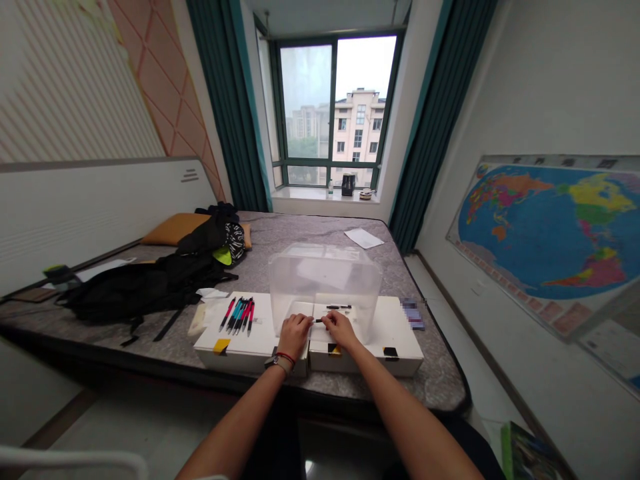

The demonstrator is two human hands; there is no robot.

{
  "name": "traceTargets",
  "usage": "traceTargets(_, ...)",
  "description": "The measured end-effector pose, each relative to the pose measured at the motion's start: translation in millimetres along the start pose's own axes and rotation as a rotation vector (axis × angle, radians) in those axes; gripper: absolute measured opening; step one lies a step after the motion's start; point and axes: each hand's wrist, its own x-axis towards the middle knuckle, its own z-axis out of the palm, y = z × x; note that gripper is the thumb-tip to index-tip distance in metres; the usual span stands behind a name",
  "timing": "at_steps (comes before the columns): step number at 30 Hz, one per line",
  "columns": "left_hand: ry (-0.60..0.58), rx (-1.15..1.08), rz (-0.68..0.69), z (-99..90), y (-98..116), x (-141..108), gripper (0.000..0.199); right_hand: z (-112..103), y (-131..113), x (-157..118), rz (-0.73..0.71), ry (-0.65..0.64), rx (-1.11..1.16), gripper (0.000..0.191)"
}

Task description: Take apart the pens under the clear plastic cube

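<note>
A grey mottled mattress (425,373) fills the middle of the room, with a large world map (545,230) on the wall to its right, cut off by the frame edge, and a window (333,107) between teal curtains (227,100) beyond it. On the mattress lie a black backpack (135,293), partly covering an orange cushion (170,228), and a loose sheet of paper (363,238). Two white boxes sit side by side at the near edge: the left box (235,350) carries a row of pink and teal pens (237,315), and the right box (385,327) runs under a clear plastic tub (325,280), whose rim is hard to make out. A pixel-blurred item (413,313) lies just beside the right box. The left hand (294,335) and right hand (340,328) meet at the tub's near side. The right fingers (331,322) are closed on a small black rod (319,321); the left fingers (303,321) curl close by, but whether they grip it cannot be told.
</note>
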Motion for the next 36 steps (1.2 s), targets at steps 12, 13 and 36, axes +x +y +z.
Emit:
traceTargets(12, 0.012, -0.027, 0.029, 0.0, 3.5, -2.1, 0.026, -6.9, 6.3, 9.7, 0.168, 0.097, 0.501, 0.056)
traceTargets(13, 0.01, -0.031, 0.026, 0.5, 2.8, -2.7, 0.029, -8.2, 6.7, 9.8, 0.187, 0.102, 0.556, 0.056)
traceTargets(36, 0.037, -0.111, 0.049, 7.6, -3.5, -2.7, 0.039, -8.3, 10.7, 10.3, 0.193, 0.17, 0.606, 0.05)
